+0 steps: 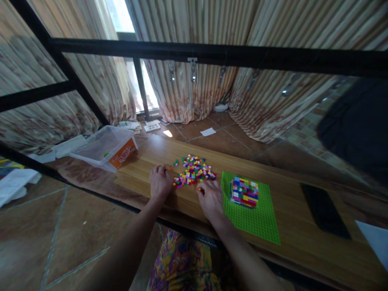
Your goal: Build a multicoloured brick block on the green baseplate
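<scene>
A heap of several small coloured bricks [194, 169] lies on the wooden table [291, 226]. My left hand [160, 182] rests on the wood just left of the heap, fingers curled under, nothing visible in it. My right hand [209, 198] sits at the heap's near edge, fingertips bunched around a small yellow brick [199, 188]. To the right, a green baseplate [250, 210] carries a block of stacked multicoloured bricks [245, 192].
A clear plastic tub [104, 147] with an orange label stands at the table's left end. A black phone [324, 210] and a white sheet [376, 240] lie at the right. A black metal frame [212, 52] crosses overhead; curtains hang behind.
</scene>
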